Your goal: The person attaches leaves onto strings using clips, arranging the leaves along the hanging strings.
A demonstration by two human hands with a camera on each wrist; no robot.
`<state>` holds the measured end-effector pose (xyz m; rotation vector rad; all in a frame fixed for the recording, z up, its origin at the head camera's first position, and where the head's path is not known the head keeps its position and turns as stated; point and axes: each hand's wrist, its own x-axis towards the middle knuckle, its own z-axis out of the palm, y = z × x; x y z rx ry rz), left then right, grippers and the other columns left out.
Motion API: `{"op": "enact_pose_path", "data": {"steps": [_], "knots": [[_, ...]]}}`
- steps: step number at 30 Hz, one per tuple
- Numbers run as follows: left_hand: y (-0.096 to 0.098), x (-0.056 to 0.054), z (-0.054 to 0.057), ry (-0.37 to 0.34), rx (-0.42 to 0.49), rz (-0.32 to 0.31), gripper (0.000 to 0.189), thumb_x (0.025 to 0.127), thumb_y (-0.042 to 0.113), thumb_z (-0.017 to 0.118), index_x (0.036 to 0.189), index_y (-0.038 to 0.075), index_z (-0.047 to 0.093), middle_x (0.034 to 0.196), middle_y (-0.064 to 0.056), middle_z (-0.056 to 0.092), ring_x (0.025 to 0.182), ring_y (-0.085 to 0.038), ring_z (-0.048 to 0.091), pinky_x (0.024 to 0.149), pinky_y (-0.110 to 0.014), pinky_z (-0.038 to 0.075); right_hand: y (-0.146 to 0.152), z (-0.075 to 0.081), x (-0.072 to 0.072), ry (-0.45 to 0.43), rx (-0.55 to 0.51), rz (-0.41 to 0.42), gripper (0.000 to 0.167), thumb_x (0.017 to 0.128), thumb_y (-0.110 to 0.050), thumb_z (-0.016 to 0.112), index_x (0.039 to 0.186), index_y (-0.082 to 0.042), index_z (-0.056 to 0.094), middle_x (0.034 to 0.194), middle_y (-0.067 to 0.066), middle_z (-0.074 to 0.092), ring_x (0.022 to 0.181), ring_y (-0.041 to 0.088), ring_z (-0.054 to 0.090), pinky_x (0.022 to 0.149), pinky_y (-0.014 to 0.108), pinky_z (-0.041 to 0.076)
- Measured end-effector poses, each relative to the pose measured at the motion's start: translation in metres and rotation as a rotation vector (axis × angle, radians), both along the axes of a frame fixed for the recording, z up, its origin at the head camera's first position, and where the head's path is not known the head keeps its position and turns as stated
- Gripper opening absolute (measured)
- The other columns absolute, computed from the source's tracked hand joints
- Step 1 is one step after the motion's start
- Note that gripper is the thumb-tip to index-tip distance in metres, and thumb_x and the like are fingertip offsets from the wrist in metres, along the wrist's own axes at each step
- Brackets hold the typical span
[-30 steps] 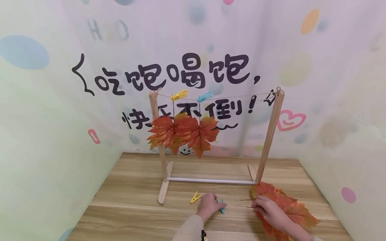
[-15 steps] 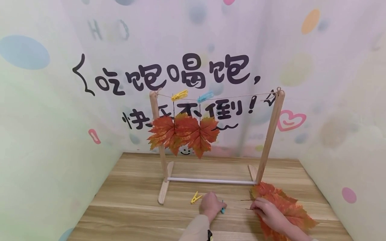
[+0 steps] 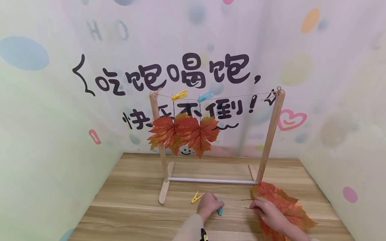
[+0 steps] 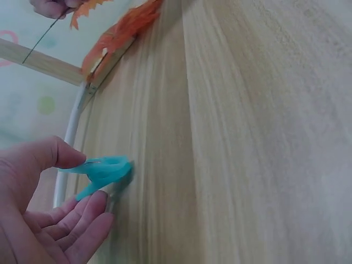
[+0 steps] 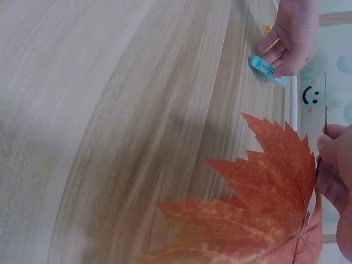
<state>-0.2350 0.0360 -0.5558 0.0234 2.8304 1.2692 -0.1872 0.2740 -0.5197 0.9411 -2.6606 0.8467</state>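
Note:
My left hand (image 3: 208, 205) is low over the table, pinching a blue clothespin (image 4: 104, 171) between thumb and fingers. One end of that clothespin is at the tabletop. Beside this hand lies a yellow clothespin (image 3: 196, 197). My right hand (image 3: 269, 211) pinches the thin dark stem of an orange-red artificial maple leaf (image 5: 264, 192), the stem end pointing toward the left hand. Another leaf (image 3: 265, 189) lies near the rack's right foot, partly behind that hand; how the leaves overlap there is unclear.
A wooden rack (image 3: 269, 137) with a white crossbar (image 3: 211, 181) stands behind the hands. From its string (image 3: 241, 96), a yellow clothespin (image 3: 180, 95) and a light-blue clothespin (image 3: 205, 96) hang two maple leaves by their stems. A printed backdrop (image 3: 193, 30) rises behind the table (image 3: 126, 194).
The blue clothespin has turned in my left hand and shifted slightly left, its lower end now toward me. My right hand has barely moved.

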Motion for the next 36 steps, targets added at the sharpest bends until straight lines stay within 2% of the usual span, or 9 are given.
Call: {"op": "enact_pose_path", "data": {"steps": [7, 14, 17, 21, 29, 36], "knots": [[-0.006, -0.007, 0.016, 0.033, 0.02, -0.055, 0.025, 0.059, 0.019, 0.076, 0.071, 0.01, 0.056, 0.063, 0.005, 0.052, 0.057, -0.008, 0.046, 0.05, -0.022, 0.039, -0.002, 0.002, -0.003, 0.034, -0.009, -0.006, 0.034, 0.07, 0.014, 0.067, 0.084, -0.017, 0.062, 0.081, -0.014, 0.054, 0.073, 0.001, 0.05, 0.059, 0.021, 0.048], [-0.014, -0.014, 0.042, 0.087, 0.205, -0.15, 0.029, 0.059, 0.008, 0.077, 0.076, 0.006, 0.054, 0.064, 0.005, 0.054, 0.056, -0.004, 0.047, 0.05, -0.019, 0.04, -0.003, 0.007, -0.007, 0.113, -0.033, -0.019, 0.037, 0.067, 0.017, 0.068, 0.082, -0.017, 0.061, 0.079, -0.013, 0.054, 0.072, 0.006, 0.053, 0.06, 0.022, 0.048], [-0.018, -0.017, 0.052, 0.091, 0.243, -0.187, 0.031, 0.059, 0.007, 0.079, 0.077, 0.006, 0.054, 0.065, 0.003, 0.054, 0.058, -0.005, 0.047, 0.051, -0.019, 0.042, -0.004, 0.01, -0.009, 0.133, -0.058, -0.007, 0.035, 0.068, 0.015, 0.068, 0.082, -0.017, 0.061, 0.079, -0.013, 0.054, 0.071, 0.01, 0.054, 0.059, 0.021, 0.048], [-0.023, -0.019, 0.065, 0.103, 0.245, -0.23, 0.031, 0.06, 0.007, 0.08, 0.076, 0.007, 0.053, 0.066, 0.002, 0.056, 0.059, -0.005, 0.049, 0.053, -0.02, 0.043, -0.005, 0.014, -0.012, 0.136, -0.085, 0.007, 0.031, 0.072, 0.011, 0.067, 0.082, -0.017, 0.06, 0.079, -0.013, 0.054, 0.071, 0.011, 0.055, 0.058, 0.02, 0.047], [-0.036, -0.022, 0.088, 0.149, 0.257, -0.28, 0.025, 0.062, 0.005, 0.077, 0.08, 0.005, 0.059, 0.068, -0.001, 0.064, 0.06, -0.003, 0.055, 0.058, -0.019, 0.046, -0.01, 0.033, -0.023, 0.18, -0.104, -0.024, 0.036, 0.066, 0.018, 0.067, 0.08, -0.014, 0.059, 0.077, -0.01, 0.054, 0.069, 0.011, 0.056, 0.056, 0.019, 0.047], [-0.048, -0.025, 0.109, 0.143, 0.272, -0.298, 0.024, 0.065, 0.007, 0.076, 0.083, 0.003, 0.062, 0.072, -0.001, 0.062, 0.064, -0.005, 0.056, 0.06, -0.019, 0.048, -0.013, 0.057, -0.031, 0.143, -0.156, -0.073, 0.034, 0.069, 0.021, 0.064, 0.082, -0.01, 0.06, 0.076, -0.008, 0.056, 0.066, 0.0, 0.052, 0.052, 0.02, 0.047]]}}
